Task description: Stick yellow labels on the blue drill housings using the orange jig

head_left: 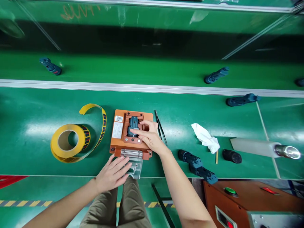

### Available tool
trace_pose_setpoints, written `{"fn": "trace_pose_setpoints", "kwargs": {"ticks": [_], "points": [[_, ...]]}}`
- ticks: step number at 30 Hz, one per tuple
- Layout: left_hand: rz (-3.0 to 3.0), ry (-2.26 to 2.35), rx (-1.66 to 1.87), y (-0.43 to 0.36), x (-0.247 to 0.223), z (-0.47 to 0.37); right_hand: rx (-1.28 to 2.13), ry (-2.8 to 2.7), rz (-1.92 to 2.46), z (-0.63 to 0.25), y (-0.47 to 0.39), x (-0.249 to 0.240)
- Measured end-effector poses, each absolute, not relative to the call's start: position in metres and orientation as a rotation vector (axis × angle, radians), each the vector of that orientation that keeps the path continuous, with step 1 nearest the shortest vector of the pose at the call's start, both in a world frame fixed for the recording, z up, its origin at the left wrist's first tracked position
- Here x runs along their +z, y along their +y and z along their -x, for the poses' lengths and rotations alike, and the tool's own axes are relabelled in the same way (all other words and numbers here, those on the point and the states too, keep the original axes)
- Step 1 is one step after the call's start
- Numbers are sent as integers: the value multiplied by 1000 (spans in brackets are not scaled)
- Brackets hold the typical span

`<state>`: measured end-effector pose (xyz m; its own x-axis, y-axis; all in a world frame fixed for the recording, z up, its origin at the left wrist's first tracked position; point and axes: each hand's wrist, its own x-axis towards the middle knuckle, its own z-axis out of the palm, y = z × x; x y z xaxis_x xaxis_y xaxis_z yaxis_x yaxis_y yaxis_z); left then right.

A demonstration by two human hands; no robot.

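A dark blue tool housing lies in the recess of an orange fixture. My right hand reaches over the fixture from the right with its fingers apart. One finger lies across the housing's lower end, and another touches down near its right edge. At the fixture's front, a hinged clear plastic cover is folded down toward me. My left hand rests flat on the cover's left side, fingers stretched out. Black tweezers lie just right of the fixture.
A yellow label roll stands to the left, its strip curling up. On the right are a white tissue, a blue-black power tool, a black cylinder and a bottle. An orange machine stands at lower right. A metal rail crosses behind.
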<state>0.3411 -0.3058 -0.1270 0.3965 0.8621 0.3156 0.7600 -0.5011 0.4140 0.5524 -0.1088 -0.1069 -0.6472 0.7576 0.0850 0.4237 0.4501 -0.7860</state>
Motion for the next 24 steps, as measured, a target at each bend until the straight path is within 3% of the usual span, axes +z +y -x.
{"fn": "trace_pose_setpoints", "kwargs": {"ticks": [6,12,16,20,24], "points": [[-2446,1449,727,-304,-125,-341,1081,-2297,998,-548,-113,-101],[-2475,1446,681,-302,-121,-340,881,-2146,1390,-524,-112,-88],[-2446,1450,646,-304,-111,-340,791,-2226,1417,-510,-110,-60],[-2138,1629,821,-294,-63,-349,1024,-2111,1414,-521,-129,-15],[-1298,1824,1213,-252,13,-359,1231,-2080,1259,-543,-166,32]]}}
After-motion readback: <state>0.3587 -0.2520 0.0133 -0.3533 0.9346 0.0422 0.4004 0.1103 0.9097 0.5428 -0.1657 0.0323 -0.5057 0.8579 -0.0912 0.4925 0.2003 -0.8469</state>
